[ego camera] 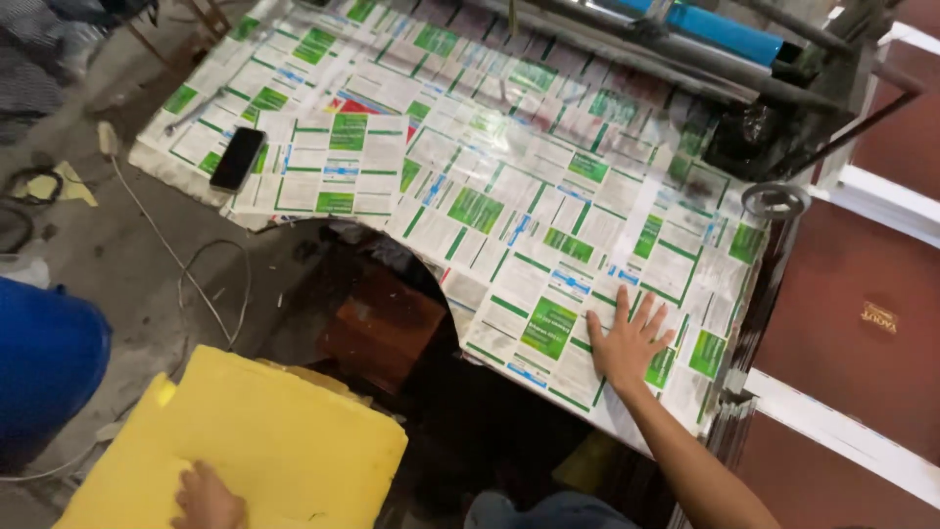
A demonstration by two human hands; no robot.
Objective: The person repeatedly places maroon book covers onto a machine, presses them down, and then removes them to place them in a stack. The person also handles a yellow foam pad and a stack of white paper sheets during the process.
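Two hands at work: your right hand (pixel 629 343) lies spread flat, gripping nothing, on the printed sheet (pixel 548 225) covering the desk; your left hand (pixel 206 498) presses the yellow foam block (pixel 264 441) below that sheet. Smoothing seems underway; next, steady pressure.

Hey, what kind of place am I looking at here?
Probably a small printing or packaging workshop. A wide glossy sheet of repeated green-and-white printed labels runs off metal rollers, with a bare concrete floor below. The right hand lies flat on the sheet.
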